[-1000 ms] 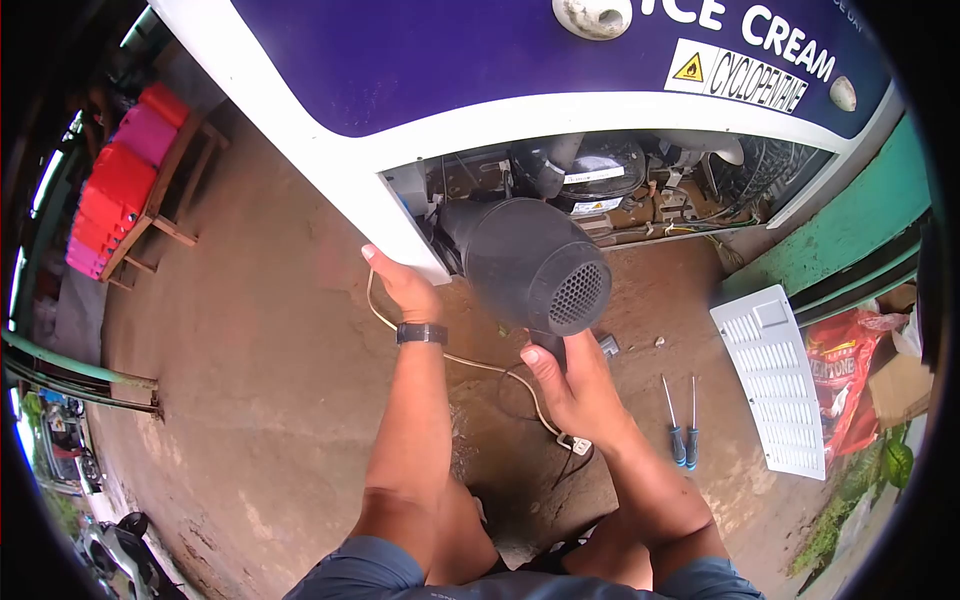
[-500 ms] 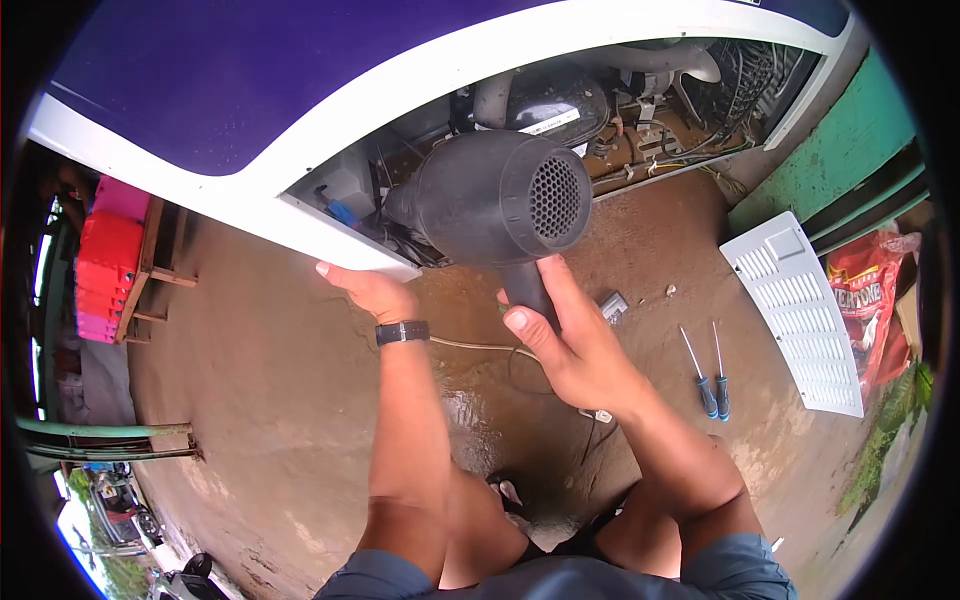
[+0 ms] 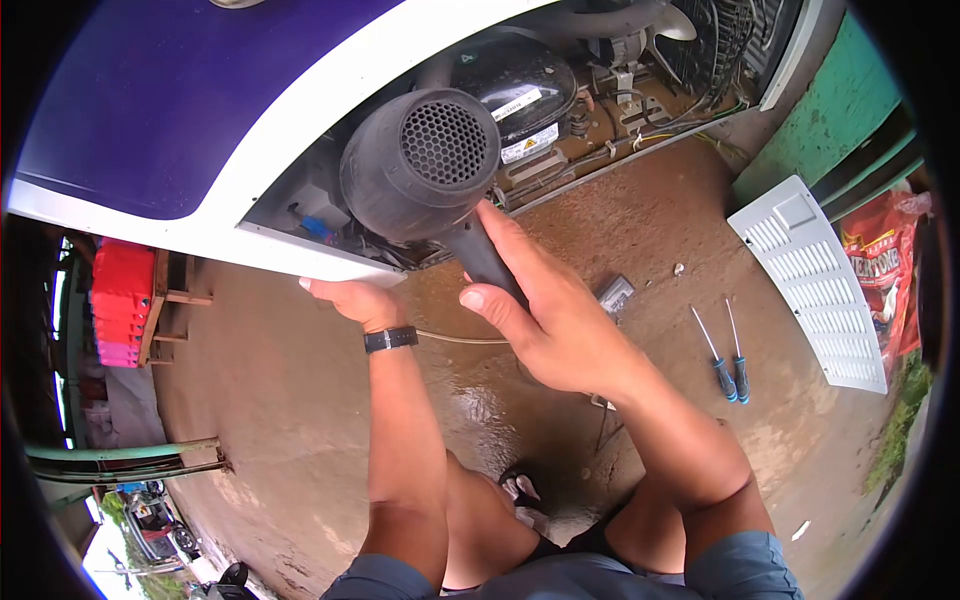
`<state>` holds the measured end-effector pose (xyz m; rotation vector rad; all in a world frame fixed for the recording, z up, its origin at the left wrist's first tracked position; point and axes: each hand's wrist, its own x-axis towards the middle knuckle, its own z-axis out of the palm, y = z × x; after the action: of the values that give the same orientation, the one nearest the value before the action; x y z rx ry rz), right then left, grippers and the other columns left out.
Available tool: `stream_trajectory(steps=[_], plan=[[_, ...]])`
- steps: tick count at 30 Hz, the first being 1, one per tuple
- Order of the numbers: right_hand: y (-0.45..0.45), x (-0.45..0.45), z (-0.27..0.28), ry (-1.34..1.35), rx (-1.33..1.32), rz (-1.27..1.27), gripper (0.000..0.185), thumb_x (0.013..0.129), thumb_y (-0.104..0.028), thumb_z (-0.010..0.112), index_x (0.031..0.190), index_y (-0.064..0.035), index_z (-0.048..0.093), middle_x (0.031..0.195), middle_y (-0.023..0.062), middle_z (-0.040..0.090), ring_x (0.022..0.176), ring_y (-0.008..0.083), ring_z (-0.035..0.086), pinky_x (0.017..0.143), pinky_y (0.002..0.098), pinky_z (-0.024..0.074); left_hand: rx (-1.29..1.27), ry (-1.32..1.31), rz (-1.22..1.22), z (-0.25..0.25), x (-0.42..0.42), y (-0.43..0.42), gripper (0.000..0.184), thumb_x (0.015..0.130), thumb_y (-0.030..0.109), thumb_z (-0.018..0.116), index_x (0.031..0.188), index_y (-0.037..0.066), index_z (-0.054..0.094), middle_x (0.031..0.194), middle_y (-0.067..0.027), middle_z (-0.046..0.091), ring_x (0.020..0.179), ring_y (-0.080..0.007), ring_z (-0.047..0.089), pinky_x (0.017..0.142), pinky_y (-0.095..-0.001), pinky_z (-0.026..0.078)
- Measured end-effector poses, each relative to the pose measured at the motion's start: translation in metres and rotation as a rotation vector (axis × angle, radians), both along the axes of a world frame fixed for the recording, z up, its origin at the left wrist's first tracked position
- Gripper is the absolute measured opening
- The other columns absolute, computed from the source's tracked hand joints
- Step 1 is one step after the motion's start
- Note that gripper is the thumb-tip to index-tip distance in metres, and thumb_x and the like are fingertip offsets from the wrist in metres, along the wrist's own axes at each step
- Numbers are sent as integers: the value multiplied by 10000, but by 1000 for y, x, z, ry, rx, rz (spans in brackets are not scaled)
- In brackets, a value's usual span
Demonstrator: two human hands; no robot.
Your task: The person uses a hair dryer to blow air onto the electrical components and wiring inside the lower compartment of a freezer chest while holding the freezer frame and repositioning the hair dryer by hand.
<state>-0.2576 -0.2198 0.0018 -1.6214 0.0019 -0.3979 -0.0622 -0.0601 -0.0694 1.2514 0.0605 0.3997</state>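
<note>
My right hand (image 3: 545, 310) is wrapped round the handle of a dark grey blower (image 3: 400, 190), its round mesh end turned up toward me. The blower's far end points into the open bay of a purple and white freezer, where a black compressor (image 3: 515, 85) sits among pipes and wires. My left hand (image 3: 355, 302), with a black watch at the wrist, is at the lower white edge of the freezer (image 3: 300, 258). Its thumb shows; the other fingers are hidden under that edge.
Two screwdrivers (image 3: 731, 378) lie on the brown floor (image 3: 290, 400) at the right, near a white slotted panel (image 3: 815, 290) and a red bag (image 3: 885, 250). A small grey object (image 3: 614, 293) lies beyond my right hand. Red and pink items (image 3: 122, 290) stand on a wooden bench at the left.
The view has shifted, showing more of the bay's left part. The blower has turned, its mesh end now facing me more and sitting farther left. My left hand stays at the freezer's edge.
</note>
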Motion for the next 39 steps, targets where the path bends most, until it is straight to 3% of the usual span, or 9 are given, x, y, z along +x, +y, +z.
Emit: stream_trajectory(steps=[10,13,16,21,24,28,30,35,39], plan=[[-3,3,0,-23,-69,7,717,1052,-212,622,1641,-10,266,1488,318,510,1364,483,521,1133,498,431,31,-15,29,-5,2,3,791,1100,630,220,1584,16,339,1594,-190,427,1434,-361,447,1219,-504,348],[-2,3,0,-26,-100,-90,715,1037,-199,678,1622,13,326,1220,204,683,1094,308,687,1009,404,507,15,10,47,-9,7,5,795,1105,622,214,1601,11,323,1603,-195,423,1433,-366,454,1216,-495,355],[-7,0,2,-29,-43,-33,719,1063,-256,620,1641,-8,272,1554,307,470,1428,470,483,1168,480,412,-6,-10,18,-14,11,8,817,1103,630,222,1603,-7,327,1608,-197,421,1443,-369,448,1216,-483,360],[-9,-9,6,-31,-27,-56,693,1075,-271,606,1627,15,300,1579,287,463,1458,448,466,1187,468,393,78,-52,120,-18,13,15,875,1099,668,279,1547,-74,402,1588,-209,429,1411,-345,455,1205,-421,345],[-12,-18,5,-47,-70,-101,684,1070,-240,629,1625,11,318,1413,228,566,1282,338,571,1102,417,448,680,-119,399,-5,0,33,489,1144,349,386,1389,-68,459,1405,-231,484,1222,-327,534,1060,-437,430],[-27,-36,11,-67,-90,-148,685,1066,-242,650,1630,-19,333,1196,152,682,1048,212,680,957,358,530,704,-523,311,79,-57,6,264,1070,118,489,1273,-32,568,1244,-197,564,1100,-326,582,945,-416,492],[-35,-45,12,-31,-4,-139,683,1071,-280,643,1634,-43,340,1151,128,685,985,189,674,887,344,543,1368,-716,-184,141,-60,-9,265,943,-18,558,1185,-28,666,1094,-180,699,984,-357,660,933,-420,522],[-49,-67,11,9,90,-148,677,1079,-344,627,1643,-91,350,1102,92,673,890,150,655,763,321,544,2133,-390,-528,185,14,-54,310,890,-40,592,1152,26,745,1216,-262,714,1116,-387,708,930,-474,561],[-58,-85,15,37,166,-132,609,1080,-261,589,1591,-10,372,1367,293,627,1260,420,636,1067,445,473,2694,-238,-738,148,53,-77,339,915,19,623,1235,-14,730,1300,-230,709,1214,-386,685,1019,-453,561]])
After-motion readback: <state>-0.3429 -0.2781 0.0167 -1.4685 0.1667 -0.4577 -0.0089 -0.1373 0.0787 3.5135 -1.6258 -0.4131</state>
